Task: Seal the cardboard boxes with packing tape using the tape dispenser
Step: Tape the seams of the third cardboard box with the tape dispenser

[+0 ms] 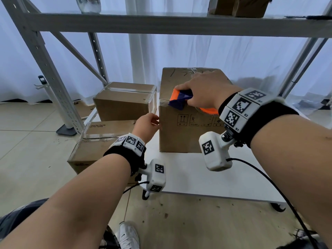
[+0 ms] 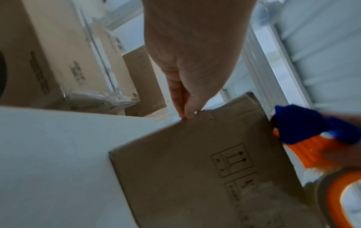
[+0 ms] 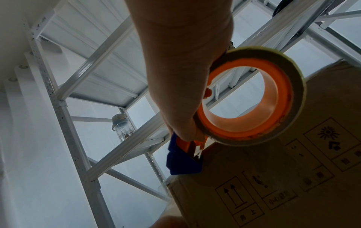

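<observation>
A tall cardboard box (image 1: 185, 130) with shipping symbols stands on the white table (image 1: 188, 177). My right hand (image 1: 186, 94) grips the orange and blue tape dispenser (image 1: 179, 100), whose blue nose sits on the box's top front-left corner. Clear tape shows wrinkled at that corner. The tape roll (image 3: 252, 95) with its orange core hangs in front of the box (image 3: 283, 177). My left hand (image 1: 154, 123) is lower, its straight fingertips (image 2: 185, 111) touching the box's (image 2: 195, 162) left vertical edge. The dispenser (image 2: 304, 126) shows at the right of the left wrist view.
A taped box (image 1: 124, 103) lies behind left, and another taped box (image 1: 100, 144) stands lower on the floor side. Grey shelf uprights (image 1: 53, 83) rise at the left. A box (image 1: 240, 6) sits on the upper shelf, and a bottle (image 3: 123, 128) on a shelf.
</observation>
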### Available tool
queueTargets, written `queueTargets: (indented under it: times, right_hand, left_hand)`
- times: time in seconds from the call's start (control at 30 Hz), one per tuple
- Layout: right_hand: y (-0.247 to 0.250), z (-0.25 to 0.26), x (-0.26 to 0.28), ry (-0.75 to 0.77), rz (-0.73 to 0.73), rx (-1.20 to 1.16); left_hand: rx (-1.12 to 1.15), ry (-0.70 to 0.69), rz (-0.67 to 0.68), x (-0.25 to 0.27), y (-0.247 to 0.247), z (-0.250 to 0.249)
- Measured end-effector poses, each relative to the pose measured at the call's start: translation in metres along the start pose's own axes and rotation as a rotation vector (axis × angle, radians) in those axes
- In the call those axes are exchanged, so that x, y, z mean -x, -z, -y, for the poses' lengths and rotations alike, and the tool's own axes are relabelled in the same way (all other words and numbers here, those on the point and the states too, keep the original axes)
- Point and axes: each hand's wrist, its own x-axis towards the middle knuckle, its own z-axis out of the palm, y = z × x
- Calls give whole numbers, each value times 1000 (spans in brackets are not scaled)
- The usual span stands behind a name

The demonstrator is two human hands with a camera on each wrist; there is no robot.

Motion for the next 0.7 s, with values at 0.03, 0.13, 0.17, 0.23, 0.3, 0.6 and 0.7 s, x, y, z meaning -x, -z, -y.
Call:
queueTargets:
  times: [0.03,0.13,0.17,0.23,0.3,0.6,0.7]
  right_hand:
    - [-1,0,-1,-2,3,7]
    - [-3,0,-2,0,2,12]
    - [-3,-1,-2,2,0,11]
    - [-3,-1,-3,5,-5,10]
    - [-3,-1,-2,7,-3,1]
    - [-1,-2,-2,12,-6,-52]
    - [0,-2,-2,9,-4,-60]
  left_hand:
    - [-53,-28,13,0,0,1]
    - [-128,-79,47,-5,4,-1]
    - [-157,-98,62,-8,6,-3]
    - [-215,-138,112,-11,13,-7]
    - [-266,-160,179,-12,20,-11]
    - [-272,-273,152,-18,35,-17]
    - [-394,-330,65,-21,41,-25]
